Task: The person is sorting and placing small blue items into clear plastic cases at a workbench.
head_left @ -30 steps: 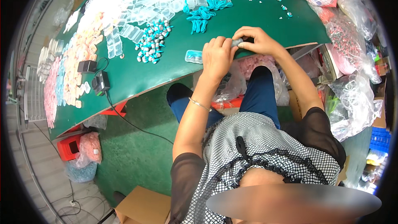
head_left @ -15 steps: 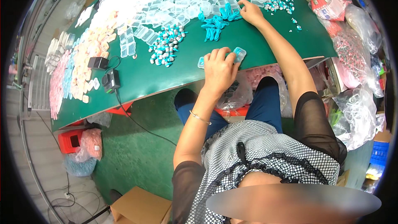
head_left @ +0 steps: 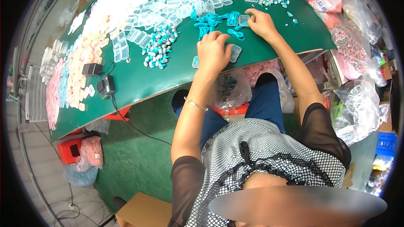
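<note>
A clear plastic box (head_left: 236, 52) sat on the green desk (head_left: 128, 75).
The left hand (head_left: 213, 53) was over it, the right hand (head_left: 261, 24) beside blue-green cords (head_left: 208, 20). I couldn't tell if either grip was closed.

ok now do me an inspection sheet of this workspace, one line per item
surface: green tabletop, crowded along its far side
work pieces: lidded clear case, partly hidden; small clear box; turquoise cords
clutter: heaped clear cases, grey-and-turquoise pieces, peach pieces
hands: left hand over the lidded case; right hand fingertips at the small box
cables: black cable hanging off the near edge
surroundings: plastic bags at right; cardboard box below
</note>
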A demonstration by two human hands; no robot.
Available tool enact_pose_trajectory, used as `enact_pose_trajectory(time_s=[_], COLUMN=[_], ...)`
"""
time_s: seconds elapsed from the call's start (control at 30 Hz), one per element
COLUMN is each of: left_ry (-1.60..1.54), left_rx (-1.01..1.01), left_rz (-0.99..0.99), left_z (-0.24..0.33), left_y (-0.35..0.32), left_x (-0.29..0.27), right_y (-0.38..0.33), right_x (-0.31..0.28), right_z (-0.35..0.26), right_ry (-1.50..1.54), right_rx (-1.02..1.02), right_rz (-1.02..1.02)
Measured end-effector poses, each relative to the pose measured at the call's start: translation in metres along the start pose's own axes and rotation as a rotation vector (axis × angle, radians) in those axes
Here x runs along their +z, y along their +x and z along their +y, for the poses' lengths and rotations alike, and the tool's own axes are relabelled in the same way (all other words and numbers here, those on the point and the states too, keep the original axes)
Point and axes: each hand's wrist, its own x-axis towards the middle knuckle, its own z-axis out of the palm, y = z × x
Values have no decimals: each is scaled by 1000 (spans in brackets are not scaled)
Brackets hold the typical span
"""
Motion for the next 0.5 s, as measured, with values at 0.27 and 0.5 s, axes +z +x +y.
enact_pose_trajectory(time_s=[0.27,0.5], left_ry=[252,230], left_rx=[64,113], left_rz=[-298,-135], left_z=[24,11], left_y=[4,-17], left_x=[20,14], right_y=[27,-6], right_x=[9,5], right_z=[6,-52], right_ry=[46,11], right_rx=[31,-657], right_rz=[-98,249])
